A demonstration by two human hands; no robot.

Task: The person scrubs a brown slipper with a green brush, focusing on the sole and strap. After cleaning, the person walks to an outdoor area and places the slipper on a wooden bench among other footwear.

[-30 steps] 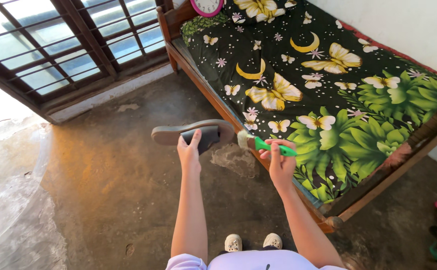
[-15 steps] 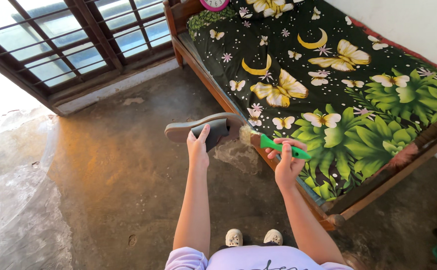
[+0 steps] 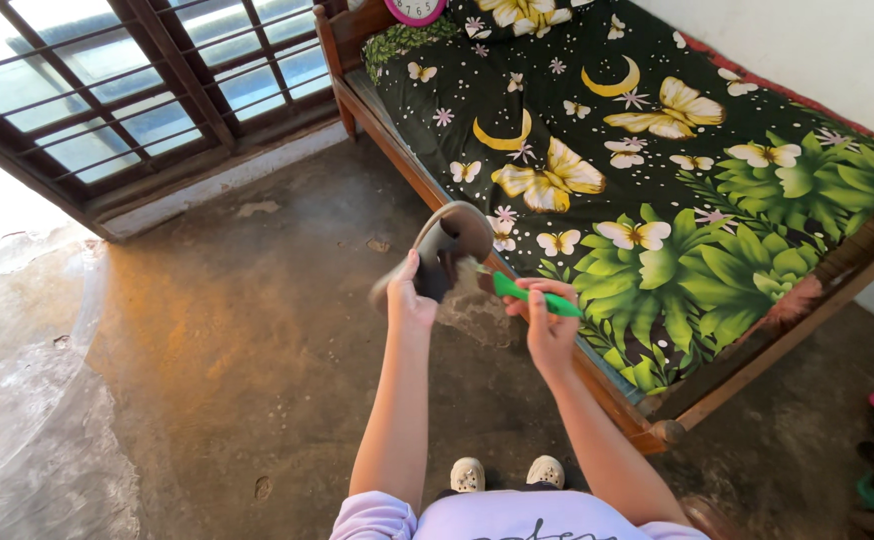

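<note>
the grey sandal (image 3: 449, 243) is held up in the air in front of the person, over the concrete floor (image 3: 247, 350) and just beside the edge of the bed (image 3: 657, 200), tilted so that its sole curves up and away. the left hand (image 3: 409, 300) grips it from below, fingers wrapped around the lower end and closed firmly on it. the green-handled brush (image 3: 527, 293) meets the sandal at the middle, its bristle end blurred against the strap side; the right hand (image 3: 549, 322) is closed round the green handle, fingers curled tight.

to do this brushing well, it seems best to keep the sandal angled downward and away from the patterned bedsheet (image 3: 597, 130), so that loosened dirt drops to the floor and not on the cloth. short strokes pushed away from the body look safer than long sweeps, since the bed frame stands close on the right. a firm left grip near the end gives the brush something to push against; if the hold is loose the sandal will likely twist. whether the bristles reach into the strap's underside cannot be told from here, so turning the sandal a little between strokes would probably help. the person's white shoes (image 3: 507, 472) stand right below, so grit may fall on them.
</note>
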